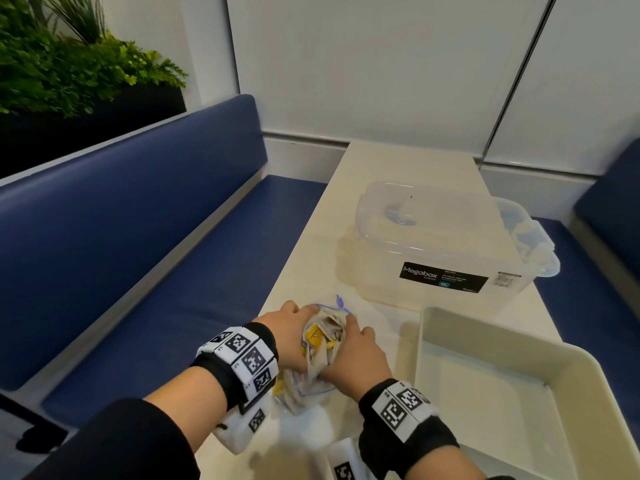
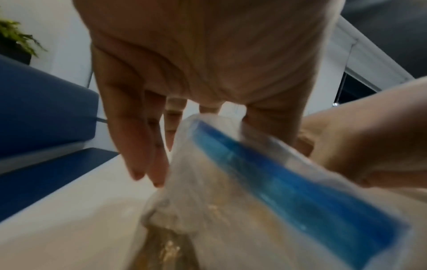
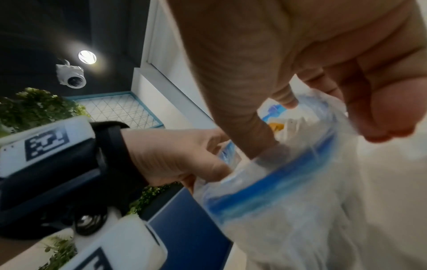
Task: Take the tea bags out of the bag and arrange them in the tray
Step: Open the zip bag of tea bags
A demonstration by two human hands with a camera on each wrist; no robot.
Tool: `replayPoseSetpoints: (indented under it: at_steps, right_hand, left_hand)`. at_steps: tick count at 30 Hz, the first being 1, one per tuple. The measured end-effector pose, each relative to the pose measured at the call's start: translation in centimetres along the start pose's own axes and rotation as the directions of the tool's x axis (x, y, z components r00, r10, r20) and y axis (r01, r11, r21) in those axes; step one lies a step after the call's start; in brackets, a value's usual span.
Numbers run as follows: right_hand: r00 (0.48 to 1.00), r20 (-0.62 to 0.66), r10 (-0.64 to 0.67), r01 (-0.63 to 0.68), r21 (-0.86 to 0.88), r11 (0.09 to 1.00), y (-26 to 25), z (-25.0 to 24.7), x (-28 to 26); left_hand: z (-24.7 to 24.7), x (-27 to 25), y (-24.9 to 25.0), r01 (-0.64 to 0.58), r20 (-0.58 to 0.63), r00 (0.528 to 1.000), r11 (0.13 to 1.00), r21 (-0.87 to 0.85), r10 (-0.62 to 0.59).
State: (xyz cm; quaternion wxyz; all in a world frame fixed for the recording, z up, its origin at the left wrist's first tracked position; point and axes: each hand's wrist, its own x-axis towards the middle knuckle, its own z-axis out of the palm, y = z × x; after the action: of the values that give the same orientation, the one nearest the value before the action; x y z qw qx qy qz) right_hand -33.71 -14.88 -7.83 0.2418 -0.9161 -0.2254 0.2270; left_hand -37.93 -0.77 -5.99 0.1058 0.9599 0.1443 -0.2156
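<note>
A clear zip bag [image 1: 306, 386] with a blue seal strip [image 2: 277, 182] stands on the cream table [image 1: 381, 168], stuffed with tea bags [image 1: 323, 341] in pale paper with yellow tags. My left hand [image 1: 294, 323] pinches the bag's left rim between thumb and fingers; it shows again, pinching that rim, in the right wrist view [image 3: 175, 155]. My right hand [image 1: 356, 351] grips the right rim, with one digit [image 3: 251, 135] pushed into the bag's mouth [image 3: 289, 191]. The cream tray [image 1: 485, 386] lies just right of my hands, and no tea bags show in it.
A clear lidded storage box [image 1: 443, 244] with a black label stands behind the bag and tray. Blue bench seats [image 1: 156, 237] flank the narrow table on both sides. A planter with green leaves [image 1: 69, 71] sits behind the left bench.
</note>
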Motion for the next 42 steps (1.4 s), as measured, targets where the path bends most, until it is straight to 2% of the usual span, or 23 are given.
replayPoseSetpoints:
  at_steps: [2,5,9,14,19,23,26,32,35,39,42]
  right_hand:
    - [0.999,0.048,0.017,-0.016,-0.006,1.0,0.2,0.1,-0.2]
    - [0.999,0.048,0.02,-0.02,-0.015,1.0,0.4,0.3,-0.3]
    - [0.999,0.019,0.044,-0.045,0.058,0.997,0.5,0.2,-0.9]
    - [0.994,-0.036,0.101,-0.097,0.097,0.991,1.2,0.5,-1.5]
    - [0.996,-0.07,0.056,-0.057,-0.012,0.998,1.4,0.1,-1.6]
    - [0.991,-0.123,-0.051,0.014,-0.283,0.959,1.1,-1.1,-2.1]
    - [0.983,-0.163,-0.089,0.023,-0.367,0.93,0.7,-1.9,-1.9]
    - [0.998,-0.067,0.001,-0.028,-0.401,0.916,-0.4,-0.6,0.2]
    - [0.999,-0.054,0.0,-0.023,-0.418,0.908,-0.6,-0.2,0.9]
    - [0.997,-0.083,0.008,-0.033,-0.309,0.951,-0.4,-0.2,1.3]
    - [0.997,-0.056,0.044,-0.057,-0.264,0.963,-0.4,-0.4,1.5]
  left_hand:
    - [-0.1,0.2,-0.2,0.011,0.009,1.0,0.998,0.067,-0.012]
    - [-0.4,0.4,-0.2,0.012,-0.002,1.0,0.99,0.137,-0.011]
    - [-0.6,0.8,0.7,-0.106,-0.064,0.992,0.994,0.038,0.109]
    - [-0.2,1.0,0.1,-0.107,-0.2,0.975,0.993,-0.054,0.095]
    - [0.8,0.0,0.0,-0.138,-0.315,0.946,0.971,-0.196,0.071]
    - [2.0,-1.3,0.0,-0.156,-0.365,0.931,0.933,-0.324,0.029]
    - [2.9,-1.9,0.1,-0.164,-0.403,0.915,0.905,-0.392,-0.008]
    - [4.0,-2.4,0.0,-0.174,-0.407,0.913,0.883,-0.435,-0.02]
    - [4.4,-2.4,-0.1,-0.176,-0.396,0.918,0.878,-0.444,-0.016]
    - [4.8,-2.2,-0.2,-0.19,-0.409,0.913,0.866,-0.462,-0.018]
    - [4.8,-2.0,-0.1,-0.19,-0.407,0.913,0.867,-0.46,-0.016]
